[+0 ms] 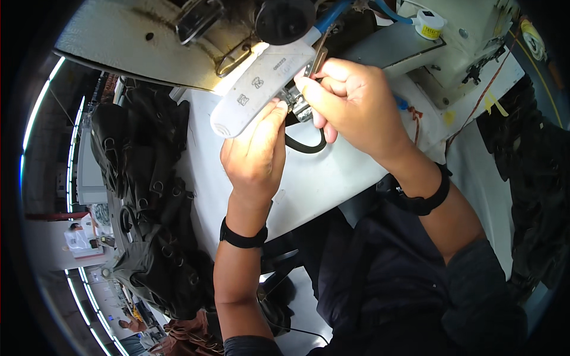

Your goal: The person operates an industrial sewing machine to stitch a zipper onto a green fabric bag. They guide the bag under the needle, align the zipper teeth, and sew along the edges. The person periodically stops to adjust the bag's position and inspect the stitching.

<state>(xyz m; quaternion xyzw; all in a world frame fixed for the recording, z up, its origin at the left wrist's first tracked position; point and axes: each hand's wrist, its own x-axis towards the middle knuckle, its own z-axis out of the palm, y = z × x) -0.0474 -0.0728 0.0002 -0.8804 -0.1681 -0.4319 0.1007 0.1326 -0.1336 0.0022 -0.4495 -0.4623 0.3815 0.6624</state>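
Both hands work at the head of a sewing machine (243, 18), around its needle area. My left hand (252, 145) is closed, fingertips at small metal parts (297, 102) beside a pale plastic lamp housing (249, 83); what it grips is hidden. My right hand (353, 107) is closed in a pinch at the narrow metal bar and fittings right of the housing; the held piece cannot be made out. A black strap loop (306, 148) hangs below the metal parts, over the white table (297, 190).
Dark bags or fabric (136, 196) are piled at the left, more dark cloth (528, 219) at the right. A white cylinder (428, 24) with blue tube sits upper right, near hanging cords (487, 89). Two distant people (77, 234) (132, 325) appear at far left.
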